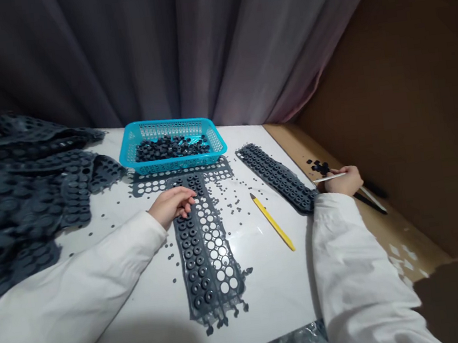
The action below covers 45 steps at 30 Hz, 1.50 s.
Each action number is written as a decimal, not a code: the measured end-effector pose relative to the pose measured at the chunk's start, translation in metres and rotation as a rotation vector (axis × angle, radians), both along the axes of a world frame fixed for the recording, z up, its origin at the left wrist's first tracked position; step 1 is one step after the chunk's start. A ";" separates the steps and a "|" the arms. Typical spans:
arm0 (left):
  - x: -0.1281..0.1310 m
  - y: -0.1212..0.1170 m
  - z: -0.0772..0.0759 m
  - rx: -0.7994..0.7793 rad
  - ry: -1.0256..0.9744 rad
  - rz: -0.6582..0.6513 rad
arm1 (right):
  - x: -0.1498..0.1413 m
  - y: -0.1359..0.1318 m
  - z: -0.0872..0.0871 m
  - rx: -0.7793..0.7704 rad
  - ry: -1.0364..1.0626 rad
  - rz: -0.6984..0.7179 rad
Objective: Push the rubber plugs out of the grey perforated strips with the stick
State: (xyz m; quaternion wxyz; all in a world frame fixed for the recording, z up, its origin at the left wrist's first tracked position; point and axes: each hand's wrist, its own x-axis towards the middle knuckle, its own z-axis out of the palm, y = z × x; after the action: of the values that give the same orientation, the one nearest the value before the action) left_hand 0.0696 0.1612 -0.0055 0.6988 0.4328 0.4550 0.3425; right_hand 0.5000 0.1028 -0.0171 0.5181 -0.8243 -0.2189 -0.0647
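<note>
My left hand point(173, 205) is over the upper part of a dark grey moulded rubber sheet point(193, 259), its fingers curled together. Whatever may be between those fingertips is hidden. Rows of round ring-shaped parts fill the sheet's left side, while open round holes run down its right side. My right hand point(346, 180) is closed at the table's right edge, with a thin white stick point(328, 178) across its fingers. Small black pieces point(319, 167) lie just beyond it. A second rubber sheet point(277, 176), full of parts, slants up to the left from the right wrist.
A blue basket point(173, 163) of small black parts stands at the back, on a punched-out sheet point(147, 188). A yellow pen-like tool point(272, 222) lies mid-table. More rubber sheets point(19, 197) are heaped at left. Tiny dark scraps dot the white table point(156, 325). A brown panel point(422, 114) rises at right.
</note>
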 end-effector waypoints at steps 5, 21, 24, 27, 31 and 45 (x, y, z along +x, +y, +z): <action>0.000 0.001 -0.001 -0.014 0.019 0.003 | 0.005 0.002 -0.007 -0.001 -0.067 -0.098; 0.001 -0.007 0.001 0.249 0.189 -0.024 | 0.019 0.007 -0.016 0.017 -0.120 -0.098; -0.003 -0.007 0.001 0.599 0.392 -0.053 | 0.019 0.007 -0.016 0.020 -0.128 -0.108; -0.008 -0.004 -0.004 1.008 0.636 -0.164 | 0.016 0.005 -0.015 0.027 -0.135 -0.120; -0.010 -0.001 -0.012 1.158 0.818 -0.272 | 0.010 0.003 -0.012 0.051 -0.112 -0.152; -0.008 0.010 -0.015 1.193 0.824 -0.367 | 0.015 -0.006 0.028 0.484 0.046 -0.306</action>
State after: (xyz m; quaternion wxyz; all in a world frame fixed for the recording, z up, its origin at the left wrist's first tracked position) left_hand 0.0620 0.1708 -0.0200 0.1643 0.9006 0.3374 0.2193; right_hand 0.5152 0.0963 0.0111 0.6889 -0.7012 -0.0583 -0.1739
